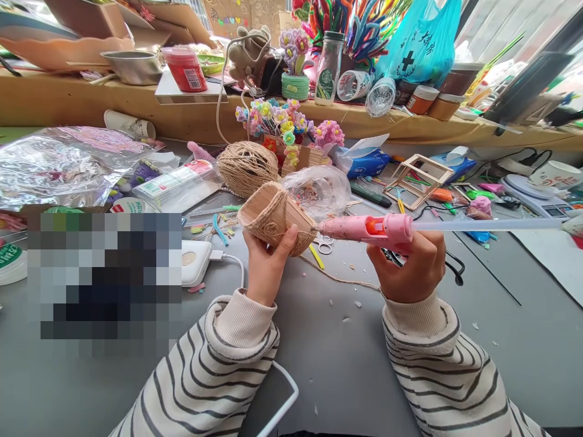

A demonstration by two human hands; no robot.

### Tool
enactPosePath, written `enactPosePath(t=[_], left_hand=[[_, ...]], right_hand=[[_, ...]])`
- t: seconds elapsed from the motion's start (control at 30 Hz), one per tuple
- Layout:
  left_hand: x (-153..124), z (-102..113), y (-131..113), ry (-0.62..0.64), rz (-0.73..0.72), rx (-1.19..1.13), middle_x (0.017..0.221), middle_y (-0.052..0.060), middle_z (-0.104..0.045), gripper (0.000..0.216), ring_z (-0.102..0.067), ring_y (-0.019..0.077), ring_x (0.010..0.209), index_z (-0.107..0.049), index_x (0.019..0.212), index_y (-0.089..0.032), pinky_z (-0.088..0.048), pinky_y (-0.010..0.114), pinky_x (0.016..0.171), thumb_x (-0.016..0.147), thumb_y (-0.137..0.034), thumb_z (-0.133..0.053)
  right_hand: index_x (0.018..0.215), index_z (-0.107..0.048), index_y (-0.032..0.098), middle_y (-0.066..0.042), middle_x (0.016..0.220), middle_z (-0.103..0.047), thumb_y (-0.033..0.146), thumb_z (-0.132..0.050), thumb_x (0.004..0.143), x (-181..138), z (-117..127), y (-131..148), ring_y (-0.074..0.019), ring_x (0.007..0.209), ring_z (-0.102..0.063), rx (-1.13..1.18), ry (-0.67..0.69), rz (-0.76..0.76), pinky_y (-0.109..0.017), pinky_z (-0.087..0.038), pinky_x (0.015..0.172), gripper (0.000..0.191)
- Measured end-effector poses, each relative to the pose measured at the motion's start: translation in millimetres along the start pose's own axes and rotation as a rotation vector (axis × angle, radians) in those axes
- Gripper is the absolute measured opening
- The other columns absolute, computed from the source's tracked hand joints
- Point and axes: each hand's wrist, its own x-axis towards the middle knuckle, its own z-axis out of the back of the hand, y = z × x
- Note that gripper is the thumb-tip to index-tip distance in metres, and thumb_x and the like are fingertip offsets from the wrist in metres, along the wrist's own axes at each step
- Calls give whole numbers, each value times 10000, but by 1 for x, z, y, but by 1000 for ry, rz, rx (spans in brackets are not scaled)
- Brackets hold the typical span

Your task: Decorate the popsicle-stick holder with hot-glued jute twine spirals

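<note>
My left hand point(266, 267) is closed around a small wooden cup point(291, 212) trimmed with twine, which it holds tilted above the table. Its open rim faces left and its base faces right. In my right hand point(407, 267) is a pink hot glue gun point(364, 229), with a long clear glue stick point(487, 224) sticking out of its back. The nozzle points left and meets or nearly meets the twine at the cup's base. A loose strand of twine point(337, 279) runs from under the cup toward my right wrist. Behind the cup sits a ball of twine point(248, 167).
Scissors point(324, 244) and a white power bank point(195, 262) with a cable lie near my hands. Beyond stand a clear plastic bowl point(319, 188), a wooden stick frame point(418, 179) and fuzzy flowers point(282, 121). A digital scale point(532, 194) is at right. A cluttered ledge point(182, 112) runs across the back.
</note>
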Motion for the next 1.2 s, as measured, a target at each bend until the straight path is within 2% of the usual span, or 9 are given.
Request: enactPosePath(t=[0.13, 0.33, 0.53, 0.67, 0.8, 0.93, 1.07, 1.13, 1.2], left_hand=[[4, 5, 7, -10, 10, 4, 1286, 39, -428, 597, -387, 183, 1193, -366, 1159, -250, -289, 300, 1011, 644, -274, -666], [5, 4, 11, -8, 48, -73, 1284, 31, -439, 518, -369, 187, 1209, -396, 1150, -254, -289, 341, 1022, 688, -302, -625], [5, 1, 1, 37, 137, -255, 1272, -11, -463, 492, -381, 193, 1202, -415, 1181, -285, -361, 338, 984, 718, -316, -577], [5, 4, -4, 116, 182, -335, 1260, -14, -477, 428, -361, 200, 1216, -454, 1178, -264, -369, 327, 978, 762, -342, -515], [3, 3, -8, 152, 221, -339, 1262, -17, -475, 415, -362, 196, 1214, -455, 1186, -260, -346, 326, 996, 779, -325, -500], [2, 2, -7, 150, 228, -311, 1254, -9, -484, 408, -362, 201, 1214, -470, 1170, -257, -328, 356, 1008, 770, -326, -515], [5, 3, 0, 119, 233, -283, 1240, -4, -498, 461, -379, 196, 1202, -455, 1171, -259, -340, 355, 1001, 730, -337, -565], [6, 3, 4, 112, 206, -259, 1239, 8, -498, 517, -404, 203, 1181, -438, 1181, -254, -346, 368, 994, 696, -330, -601], [5, 2, 6, 119, 171, -217, 1240, 25, -497, 555, -418, 213, 1169, -428, 1186, -239, -341, 384, 992, 673, -318, -624]], right_hand=[[818, -457, 255, -6, 688, -483, 328, -608, 645, -1, 0, -1, -157, 587, -519, -10, 22, -57, -333, -481, 542, 241], [921, -444, 252, -19, 766, -507, 195, -639, 602, 3, -1, -2, -164, 664, -514, 74, -18, -22, -310, -475, 549, 378], [860, -490, 199, -21, 752, -503, 333, -652, 597, 6, -6, -15, -154, 665, -503, 74, 19, -265, -287, -443, 524, 337], [784, -528, 151, -43, 738, -523, 430, -650, 566, 5, -14, -38, -144, 601, -482, 17, 166, -508, -293, -423, 522, 374], [727, -555, 140, -27, 656, -517, 436, -659, 511, -5, -24, -60, -158, 577, -475, -56, 519, -685, -331, -420, 582, 380], [750, -566, 125, -74, 715, -550, 439, -638, 552, -13, -30, -68, -214, 698, -512, -106, 676, -609, -353, -422, 644, 378], [772, -583, 134, -94, 784, -584, 370, -624, 633, -7, -25, -55, -231, 769, -521, -90, 486, -457, -396, -420, 724, 277], [753, -594, 154, -69, 759, -594, 320, -585, 701, 0, -18, -38, -192, 739, -530, 131, 388, -363, -349, -442, 691, 174], [754, -602, 168, -52, 744, -597, 257, -561, 739, 5, -11, -16, -162, 726, -533, 397, 370, -276, -295, -456, 632, 99]])
